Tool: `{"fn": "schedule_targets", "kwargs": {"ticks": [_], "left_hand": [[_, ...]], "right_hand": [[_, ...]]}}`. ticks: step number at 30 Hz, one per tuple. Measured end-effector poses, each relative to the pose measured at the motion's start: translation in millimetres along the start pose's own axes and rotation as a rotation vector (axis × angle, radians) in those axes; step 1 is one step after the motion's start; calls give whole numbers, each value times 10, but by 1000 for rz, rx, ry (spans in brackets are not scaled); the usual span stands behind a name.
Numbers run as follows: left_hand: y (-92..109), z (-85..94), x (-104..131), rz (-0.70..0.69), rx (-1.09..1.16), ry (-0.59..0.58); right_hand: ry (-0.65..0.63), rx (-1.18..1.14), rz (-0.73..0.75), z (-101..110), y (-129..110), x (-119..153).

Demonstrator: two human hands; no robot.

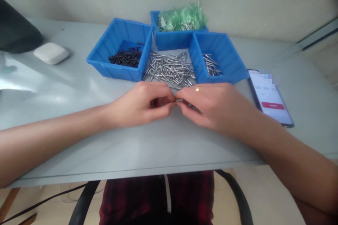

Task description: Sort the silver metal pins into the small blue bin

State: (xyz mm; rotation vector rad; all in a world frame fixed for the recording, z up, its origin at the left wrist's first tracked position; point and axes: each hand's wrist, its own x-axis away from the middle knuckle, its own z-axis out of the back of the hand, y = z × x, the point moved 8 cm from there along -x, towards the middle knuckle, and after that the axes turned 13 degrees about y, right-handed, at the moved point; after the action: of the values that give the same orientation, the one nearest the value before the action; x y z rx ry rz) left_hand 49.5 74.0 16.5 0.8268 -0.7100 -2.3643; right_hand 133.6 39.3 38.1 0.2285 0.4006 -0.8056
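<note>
My left hand (151, 103) and my right hand (211, 107) meet fingertip to fingertip above the table, just in front of a heap of silver metal pins (171, 68). Between the pinched thumbs and forefingers a small silver pin (179, 100) shows, mostly covered by the fingers. Both hands appear to grip it, one from each side. More bits of silver metal peek out under the curled right fingers; whether they are held or lie on the table I cannot tell. A gold ring sits on a right finger.
Behind the hands stand a blue bin (118, 68) with dark screw-like pieces, another blue bin (224, 56) with silver pins, and a rear blue bin (173, 38) holding green plastic bags (185, 17). A phone (271, 98) lies at right, a white case (51, 53) at left.
</note>
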Motion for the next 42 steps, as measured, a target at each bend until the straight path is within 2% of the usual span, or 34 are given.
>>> {"fn": "schedule_targets", "kwargs": {"ticks": [18, 30, 42], "left_hand": [[20, -14, 1, -16, -8, -18], [17, -53, 50, -73, -15, -49], [18, -89, 74, -96, -56, -82]], "right_hand": [[-14, 5, 0, -18, 1, 9], [-112, -8, 4, -67, -29, 21], [-132, 4, 29, -88, -47, 29]]}}
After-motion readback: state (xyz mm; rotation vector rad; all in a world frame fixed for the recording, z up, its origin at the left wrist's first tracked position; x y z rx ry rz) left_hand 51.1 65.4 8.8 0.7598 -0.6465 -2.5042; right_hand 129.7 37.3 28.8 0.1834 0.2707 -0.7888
